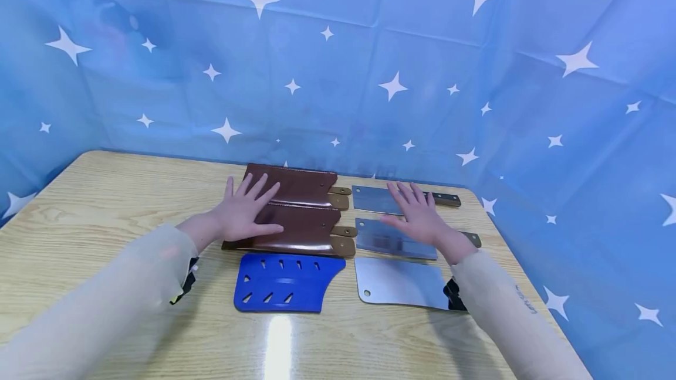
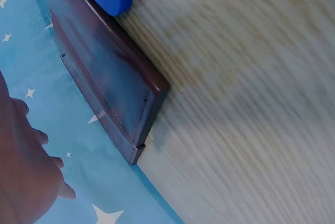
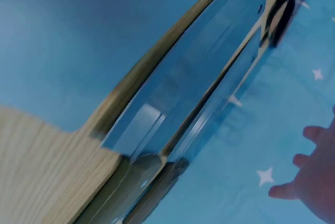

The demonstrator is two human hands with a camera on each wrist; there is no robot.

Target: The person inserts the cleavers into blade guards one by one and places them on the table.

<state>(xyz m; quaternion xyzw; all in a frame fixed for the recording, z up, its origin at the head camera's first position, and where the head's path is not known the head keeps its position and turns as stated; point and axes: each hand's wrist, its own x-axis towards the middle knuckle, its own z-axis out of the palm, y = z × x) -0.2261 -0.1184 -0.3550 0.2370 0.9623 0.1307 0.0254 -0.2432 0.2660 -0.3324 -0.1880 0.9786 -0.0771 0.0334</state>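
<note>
Head view: two brown sheaths [image 1: 296, 210] lie near the table's [image 1: 105, 204] far edge, one partly overlapping the other, long axis left-right, tan strap ends pointing right toward the cleavers. Left hand [image 1: 245, 213] rests flat on them, fingers straight and spread, gripping nothing; probably pinning them in place. Right hand [image 1: 417, 216] is over the far cleaver [image 1: 375, 199] and middle cleaver [image 1: 393, 240], fingers straight, nothing held; can't tell if it touches. Near cleaver [image 1: 398, 283] lies below those. All three blades run left-right, handles toward the right edge. Blue guard [image 1: 285, 282] sits just nearside of the sheaths, same axis. Layout looks like covers paired left of blades.
</note>
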